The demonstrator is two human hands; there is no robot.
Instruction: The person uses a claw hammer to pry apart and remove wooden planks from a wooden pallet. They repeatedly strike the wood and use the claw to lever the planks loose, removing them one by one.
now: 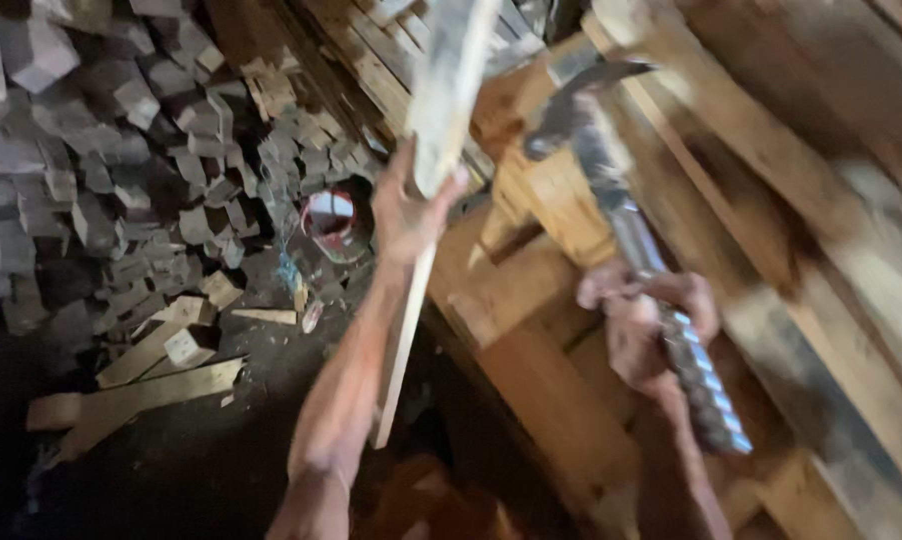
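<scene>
Presently, left hand [406,215] clasps a thin wooden slat [441,110], light and stiff, held upright mid-length; right hand [646,325] is closed on the claw hammer [611,190], head-heavy, by its ribbed handle.

Single head-worn view, tilted down, close over both forearms, stacked timber [771,180] and wood-block heap [101,170].
</scene>
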